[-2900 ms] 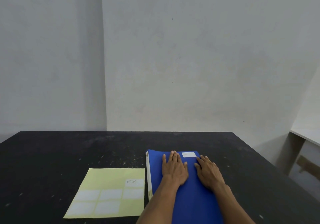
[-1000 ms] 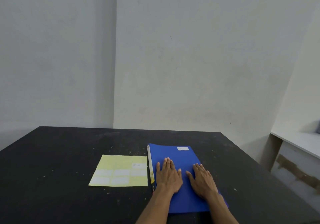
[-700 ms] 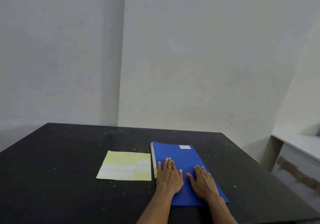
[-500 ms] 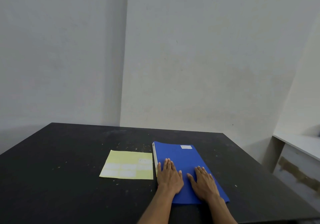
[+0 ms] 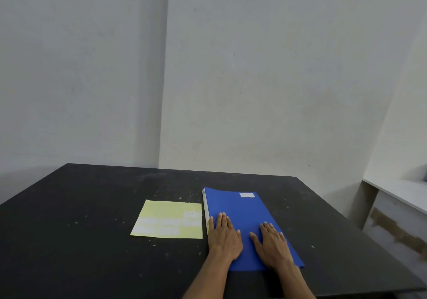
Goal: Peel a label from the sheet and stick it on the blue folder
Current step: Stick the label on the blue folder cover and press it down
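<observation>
The blue folder (image 5: 240,208) lies closed on the black table (image 5: 92,206), its spine to the left. A white label (image 5: 247,194) is stuck near the folder's far edge. Just left of the folder lies the yellow label sheet (image 5: 161,210) with several white labels on its near half. My left hand (image 5: 225,236) rests flat, palm down, on the folder's near left part. My right hand (image 5: 272,244) lies flat on the near right part. Both hands hold nothing, fingers stretched out.
The table's far edge meets grey walls that form a corner. A white shelf or desk (image 5: 402,190) stands to the right beyond the table's right edge. Small pale specks dot the tabletop.
The view has pulled back and tilted up, showing more table. Both hands slid from the folder's far end near the label to its near end and stay flat there.
</observation>
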